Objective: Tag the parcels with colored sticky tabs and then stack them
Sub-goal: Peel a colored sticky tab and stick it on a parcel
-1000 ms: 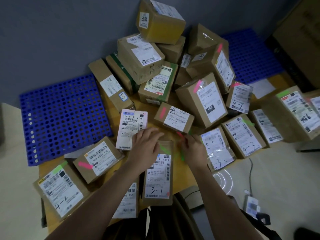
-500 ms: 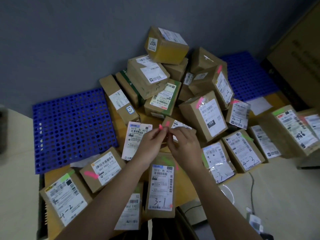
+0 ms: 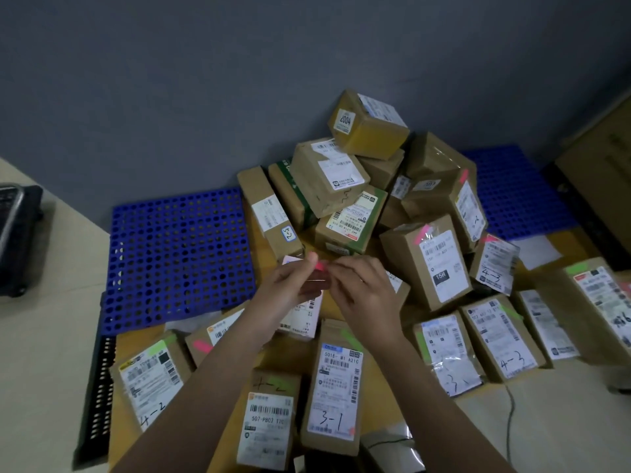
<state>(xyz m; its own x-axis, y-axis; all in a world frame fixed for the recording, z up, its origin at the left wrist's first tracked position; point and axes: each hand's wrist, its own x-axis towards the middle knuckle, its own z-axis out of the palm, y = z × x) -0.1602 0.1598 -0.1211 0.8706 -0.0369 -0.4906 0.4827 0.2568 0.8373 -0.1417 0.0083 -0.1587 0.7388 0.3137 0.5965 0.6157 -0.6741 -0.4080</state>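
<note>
Several brown cardboard parcels with white labels lie on a wooden table [image 3: 345, 310], and more are heaped against the grey wall. My left hand [image 3: 290, 288] and my right hand [image 3: 363, 291] meet above the table's middle. Between their fingertips sits a pink sticky tab [image 3: 320, 266]; both hands pinch it, and a small clear sheet of tabs [image 3: 316, 279] shows in the left fingers. Below the hands lies the parcel marked 3-1 [image 3: 336, 390], with a green tab at its top. The 4-2 parcel [image 3: 150, 380] at the left also bears a green tab.
A blue perforated pallet [image 3: 177, 254] lies left of the pile, and another [image 3: 512, 189] at the back right. A black crate edge [image 3: 97, 397] runs along the table's left side. A dark device [image 3: 17, 233] sits far left. A large box [image 3: 601, 179] stands right.
Both hands rose from the 3-1 parcel and came together higher up, now pinching a pink tab. The view tilted up, so the pile sits lower in frame.
</note>
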